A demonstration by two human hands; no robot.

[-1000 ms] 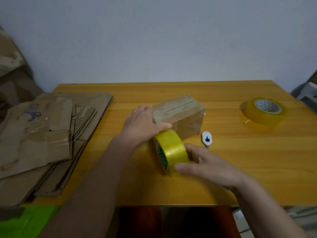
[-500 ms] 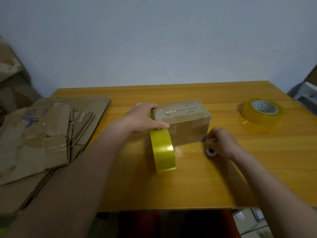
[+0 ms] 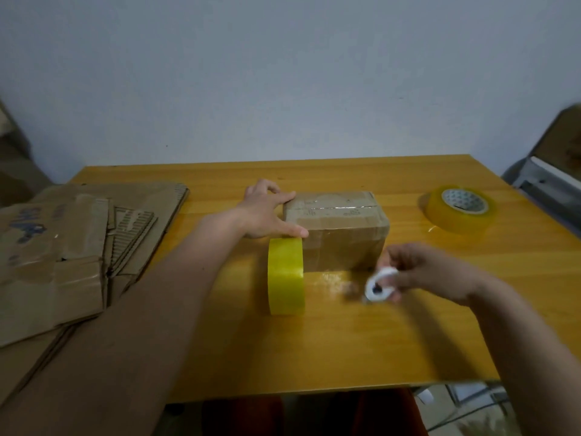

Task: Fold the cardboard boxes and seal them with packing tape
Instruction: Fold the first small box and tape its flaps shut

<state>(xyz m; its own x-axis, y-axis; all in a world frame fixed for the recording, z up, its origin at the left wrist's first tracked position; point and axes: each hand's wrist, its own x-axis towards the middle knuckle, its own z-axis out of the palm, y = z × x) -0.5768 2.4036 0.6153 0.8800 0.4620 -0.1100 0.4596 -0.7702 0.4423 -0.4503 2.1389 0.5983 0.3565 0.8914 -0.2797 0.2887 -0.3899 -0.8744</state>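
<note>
— We stand at a yellow wooden worktop (image 3: 314, 347) set against a pale grey wall (image 3: 283, 73).

— Nearest us, our right hand (image 3: 430, 272) pinches a small white plastic cutter (image 3: 380, 284), blurred, just above the wood.

— Left of it the yellow roll of packing tape (image 3: 285, 275) stands on edge, touching the front left corner of the small taped brown cardboard box (image 3: 339, 234).

— Our left hand (image 3: 267, 212) lies against that box's left end, fingers spread and straight, thumb on top of the roll.

— Flattened brown cardboard sheets (image 3: 78, 247) are stacked at the left edge.

— Farther right, well apart, a clear roll of tape (image 3: 460, 209) lies flat.
</note>
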